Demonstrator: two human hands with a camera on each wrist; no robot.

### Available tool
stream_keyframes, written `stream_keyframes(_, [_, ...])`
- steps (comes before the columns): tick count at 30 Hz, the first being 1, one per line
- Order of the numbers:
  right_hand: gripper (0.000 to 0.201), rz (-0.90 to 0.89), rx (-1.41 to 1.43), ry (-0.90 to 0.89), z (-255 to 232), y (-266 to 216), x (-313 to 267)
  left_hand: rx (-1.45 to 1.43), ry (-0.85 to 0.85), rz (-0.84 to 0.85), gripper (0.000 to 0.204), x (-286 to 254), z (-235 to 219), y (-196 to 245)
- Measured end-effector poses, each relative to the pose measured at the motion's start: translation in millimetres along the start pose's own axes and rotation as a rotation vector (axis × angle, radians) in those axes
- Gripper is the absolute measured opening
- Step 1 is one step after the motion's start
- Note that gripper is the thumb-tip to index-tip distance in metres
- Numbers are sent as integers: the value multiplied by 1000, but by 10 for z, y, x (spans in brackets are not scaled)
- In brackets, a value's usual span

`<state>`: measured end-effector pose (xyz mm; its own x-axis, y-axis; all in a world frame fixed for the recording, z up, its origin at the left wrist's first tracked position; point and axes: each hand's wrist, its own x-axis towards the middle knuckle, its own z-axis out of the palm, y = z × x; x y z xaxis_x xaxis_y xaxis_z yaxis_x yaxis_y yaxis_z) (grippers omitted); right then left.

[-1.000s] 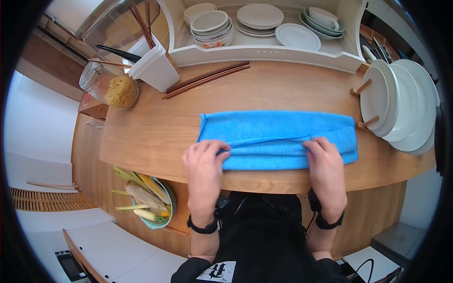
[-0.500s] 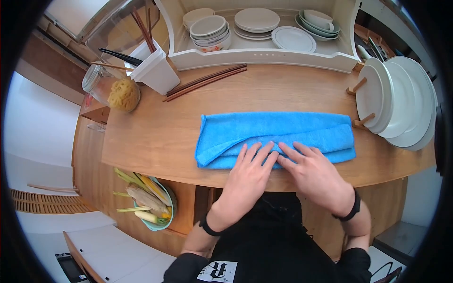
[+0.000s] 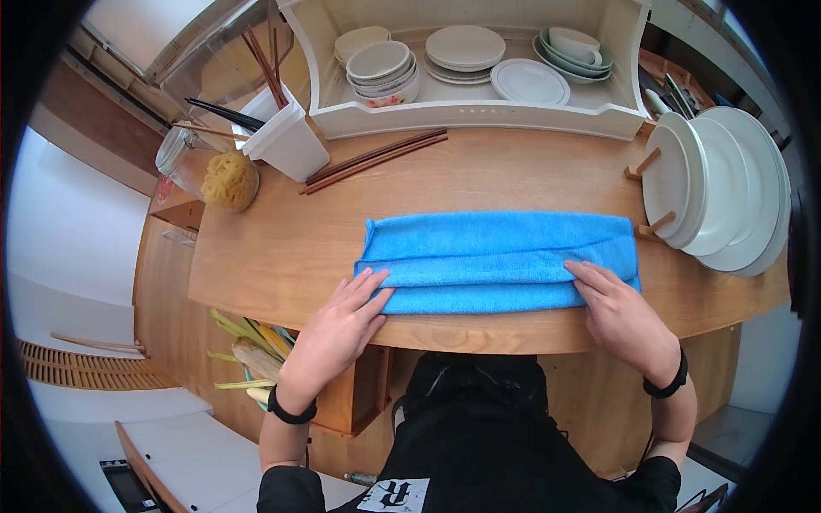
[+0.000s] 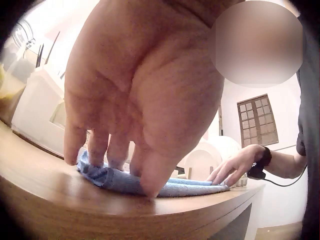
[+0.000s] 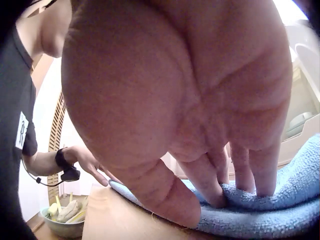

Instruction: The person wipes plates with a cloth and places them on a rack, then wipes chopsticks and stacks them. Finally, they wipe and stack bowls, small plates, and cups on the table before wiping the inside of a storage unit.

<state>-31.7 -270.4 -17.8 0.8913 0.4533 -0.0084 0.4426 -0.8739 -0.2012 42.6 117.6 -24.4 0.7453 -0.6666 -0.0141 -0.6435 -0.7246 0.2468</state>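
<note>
A blue towel (image 3: 487, 244) lies folded lengthwise in a long strip near the front edge of the wooden table. A raised fold runs along its middle. My left hand (image 3: 336, 325) is at the strip's left end, with fairly straight fingers (image 4: 98, 147) pointing down onto the cloth and the thumb by its near edge. Towards the right end, the fingertips of my right hand (image 3: 629, 318) press on the folded layer. The right thumb (image 5: 180, 205) sits low at the towel's near edge, apart from the other fingers.
Behind the towel lie brown chopsticks (image 3: 376, 161), beside a white chopstick holder (image 3: 286, 141) and a pasta jar (image 3: 229, 181). A white cabinet (image 3: 479, 120) with bowls and plates stands at the back. Upright plates (image 3: 718, 184) fill a rack on the right. Vegetables (image 3: 256, 355) sit below, left.
From near the towel's middle, my hands have moved apart towards its two ends. The flap that slanted at the left end now lies in a straighter fold along the strip.
</note>
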Motion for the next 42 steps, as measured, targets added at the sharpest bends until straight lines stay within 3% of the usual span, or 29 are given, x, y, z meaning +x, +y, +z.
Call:
stream_keyframes(3, [37, -12, -24, 14, 19, -34, 0, 69, 5, 63, 37, -16, -37, -44])
stream_keyframes(10, [35, -82, -126, -68, -94, -148, 154, -30, 207, 68, 39, 259, -266, -160])
stream_keyframes(13, [40, -186, -98, -64, -66, -410, 411, -24, 146, 136, 32, 457, -153, -253])
stream_keyframes(16, [51, -281, -123, -83, 118, -631, 721, -357, -83, 15, 20, 704, -166, -541])
stream_keyframes(20, [54, -392, -150, -12, 305, -824, 1037, -614, -181, -172, 19, 754, -203, -676])
stream_keyframes(23, [54, -409, -190, -31, 345, -931, 1201, -525, -326, -101, 27, 763, -241, -666])
stream_keyframes(27, [54, -382, -212, -112, 343, -992, 1250, -424, -329, -100, 27, 821, -258, -421])
stream_keyframes(28, [46, -395, -202, -44, 363, -985, 1239, -390, -233, 30, 27, 821, -164, -440])
stream_keyframes(30, [34, -417, -182, 89, 418, -949, 1204, -379, -243, 31, 26, 828, -149, -418])
stream_keyframes(33, [35, -404, -150, 95, 437, -939, 1190, -412, -220, 52, 23, 797, -133, -400])
stream_keyframes(36, [56, -417, -170, 51, 414, -884, 1161, -324, -175, 80, 18, 637, -166, -497])
stream_keyframes(42, [56, -402, -197, 5, 354, -990, 1228, -238, -104, 205, 14, 582, -165, -452])
